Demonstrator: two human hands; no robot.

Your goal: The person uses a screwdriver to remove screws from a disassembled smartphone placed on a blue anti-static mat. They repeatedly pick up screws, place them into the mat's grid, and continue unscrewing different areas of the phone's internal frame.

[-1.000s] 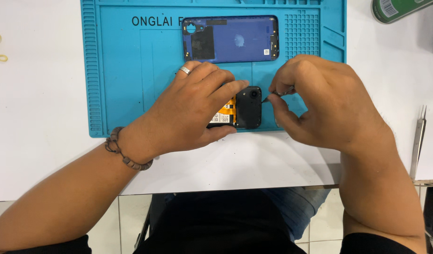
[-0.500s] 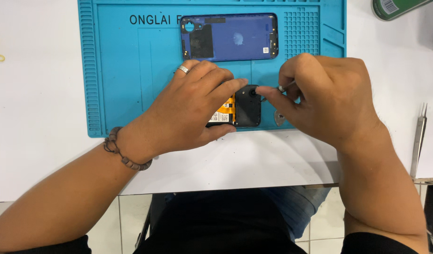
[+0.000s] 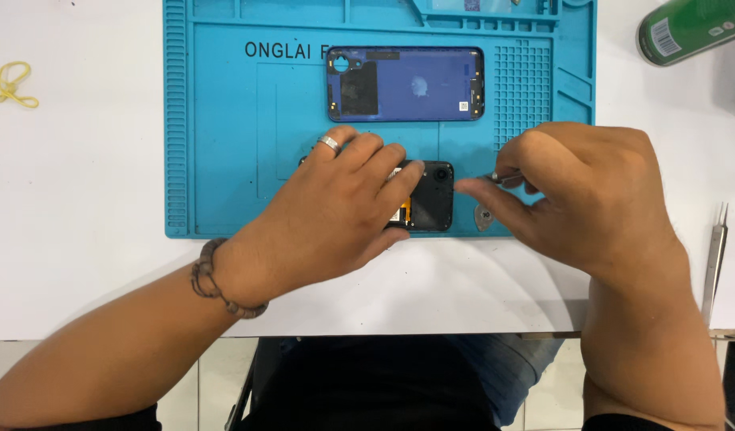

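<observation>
Green labelled can (image 3: 691, 28), mat's (image 3: 223, 144) upper right

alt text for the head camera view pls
A left hand presses an opened black phone onto a blue work mat while the right hand pinches a thin metal tool beside it. A blue back cover lies above.

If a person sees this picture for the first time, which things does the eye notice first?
Probably the blue mat on the white table, with a blue phone back cover lying near its top. Below it, the left hand presses on an opened black phone, and the right hand pinches a thin tool beside it.
</observation>
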